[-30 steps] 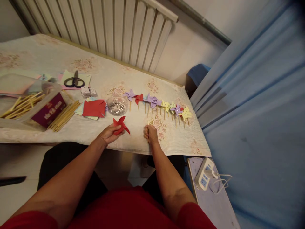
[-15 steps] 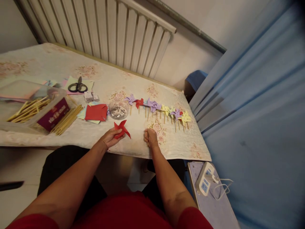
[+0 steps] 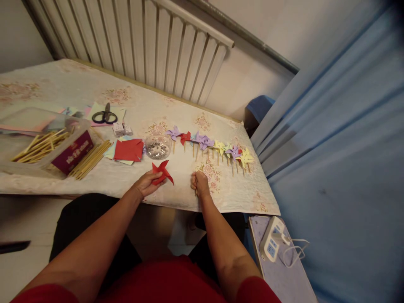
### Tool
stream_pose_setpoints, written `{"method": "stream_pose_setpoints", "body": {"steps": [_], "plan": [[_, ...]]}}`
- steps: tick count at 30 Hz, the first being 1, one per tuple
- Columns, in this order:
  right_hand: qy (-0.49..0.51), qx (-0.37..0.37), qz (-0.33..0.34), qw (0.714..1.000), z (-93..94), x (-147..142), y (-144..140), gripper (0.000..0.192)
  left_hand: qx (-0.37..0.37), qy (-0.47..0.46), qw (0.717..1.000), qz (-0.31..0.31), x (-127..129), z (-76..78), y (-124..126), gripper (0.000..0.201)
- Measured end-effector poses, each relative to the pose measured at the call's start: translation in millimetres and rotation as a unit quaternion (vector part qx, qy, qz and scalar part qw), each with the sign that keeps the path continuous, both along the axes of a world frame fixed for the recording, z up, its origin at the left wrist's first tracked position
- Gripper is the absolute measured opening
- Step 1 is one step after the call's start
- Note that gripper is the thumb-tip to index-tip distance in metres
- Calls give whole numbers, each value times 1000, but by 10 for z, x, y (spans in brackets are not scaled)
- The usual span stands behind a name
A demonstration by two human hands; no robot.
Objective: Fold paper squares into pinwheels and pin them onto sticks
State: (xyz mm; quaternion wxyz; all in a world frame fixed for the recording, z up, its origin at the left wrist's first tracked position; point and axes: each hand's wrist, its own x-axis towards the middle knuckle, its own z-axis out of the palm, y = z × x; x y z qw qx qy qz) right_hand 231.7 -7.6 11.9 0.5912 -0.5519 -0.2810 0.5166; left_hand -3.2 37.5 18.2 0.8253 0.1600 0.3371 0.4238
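My left hand [image 3: 149,184] pinches a red paper pinwheel [image 3: 164,170] by its folded middle, a little above the table's front edge. To its right, my right hand [image 3: 200,183] is closed around a short thin wooden stick [image 3: 196,192], whose end shows below the fist. Beyond my left hand lies a round clear dish [image 3: 158,147] of small shiny pins. A pile of red and pastel paper squares [image 3: 128,150] sits left of the dish. Finished pinwheels on sticks [image 3: 203,140], purple, red and yellow, form a row behind my right hand.
On the left, a clear plastic box [image 3: 52,162] holds sticks, with a bundle of sticks [image 3: 90,160] beside it. Black scissors [image 3: 105,115] rest on paper near two small white boxes [image 3: 121,129]. A power strip [image 3: 272,239] lies on a stool at the right.
Both hands keep their hold and stay almost in place. The whole view has shifted very slightly.
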Motion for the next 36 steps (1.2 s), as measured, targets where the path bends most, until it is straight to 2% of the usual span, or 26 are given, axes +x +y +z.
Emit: {"method": "stream_pose_setpoints", "body": {"steps": [20, 36], "plan": [[-3, 15, 2, 1000, 14, -8, -11, 10, -2, -12, 1000, -3, -7, -56, 15, 29], [5, 18, 1, 1000, 1, -8, -7, 16, -3, -5, 1000, -7, 4, 10, 1, 24]]}}
